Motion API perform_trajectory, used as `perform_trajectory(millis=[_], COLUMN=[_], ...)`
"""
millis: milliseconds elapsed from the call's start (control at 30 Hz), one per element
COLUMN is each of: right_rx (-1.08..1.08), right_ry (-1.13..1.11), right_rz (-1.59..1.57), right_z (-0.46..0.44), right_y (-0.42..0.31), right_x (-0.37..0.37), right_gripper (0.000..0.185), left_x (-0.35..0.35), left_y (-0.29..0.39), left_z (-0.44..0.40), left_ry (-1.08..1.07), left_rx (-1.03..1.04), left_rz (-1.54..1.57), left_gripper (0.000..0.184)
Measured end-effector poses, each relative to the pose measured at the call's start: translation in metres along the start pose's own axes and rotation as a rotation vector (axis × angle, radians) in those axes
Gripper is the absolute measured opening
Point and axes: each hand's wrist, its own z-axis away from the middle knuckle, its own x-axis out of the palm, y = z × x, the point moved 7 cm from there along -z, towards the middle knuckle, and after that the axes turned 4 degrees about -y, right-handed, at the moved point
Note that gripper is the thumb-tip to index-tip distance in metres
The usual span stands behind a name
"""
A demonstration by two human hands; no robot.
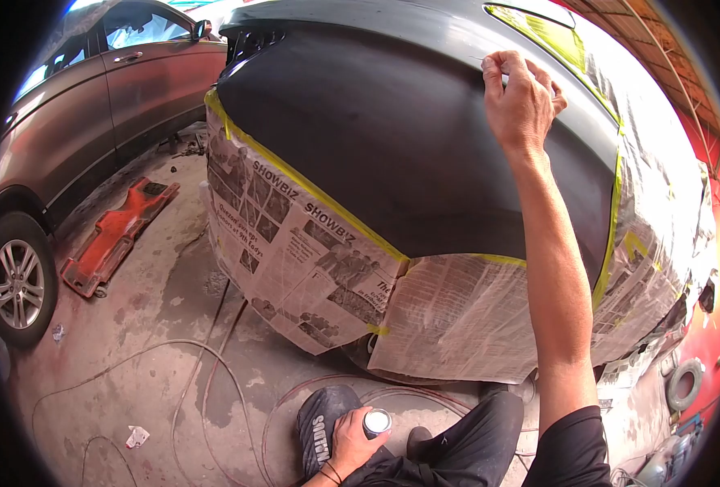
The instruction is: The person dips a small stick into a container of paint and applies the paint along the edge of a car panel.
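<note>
My left hand (350, 442) is wrapped round a small can (377, 421) with a pale round top, held low near my knee. My right hand (522, 101) is raised at the upper edge of the dark grey car panel (360, 138), its thumb and fingers pinched together. A fine dark line shows by the fingertips, too thin to name. Whether the fingers touch the panel is hard to tell. Yellow masking tape (319, 191) borders the panel, and newspaper (295, 243) hangs below it.
A brown car (133, 89) stands at the left, near a red creeper board (120, 231) on the concrete floor. Hoses (185, 345) loop across the floor by my legs. Plastic sheeting (660, 162) covers the car's right side. A tire (685, 384) rests at the right.
</note>
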Motion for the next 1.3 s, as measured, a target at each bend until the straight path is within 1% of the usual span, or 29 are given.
perform_trajectory(millis=[200,500,700,1300], right_rx=[-0.019,-0.096,-0.081,-0.085], right_ry=[-0.004,0.017,-0.037,-0.063], right_rz=[-0.011,0.065,0.078,0.097], right_z=[0.0001,-0.0027,-0.0046,-0.0048], right_y=[0.0003,-0.0017,-0.0004,-0.0008], right_x=[0.0022,0.0043,0.0049,0.0084], right_gripper=[0.017,0.015,0.014,0.017], left_x=[0.0004,0.0002,0.0003,-0.0030], left_y=[-0.0010,-0.0002,-0.0024,-0.0008], left_z=[-0.0011,-0.0017,-0.0022,-0.0034], left_ry=[0.002,-0.006,-0.018,0.008], left_rx=[0.001,-0.009,-0.025,-0.008], left_rz=[-0.008,0.001,0.003,0.007], left_gripper=[0.074,0.074,0.073,0.072])
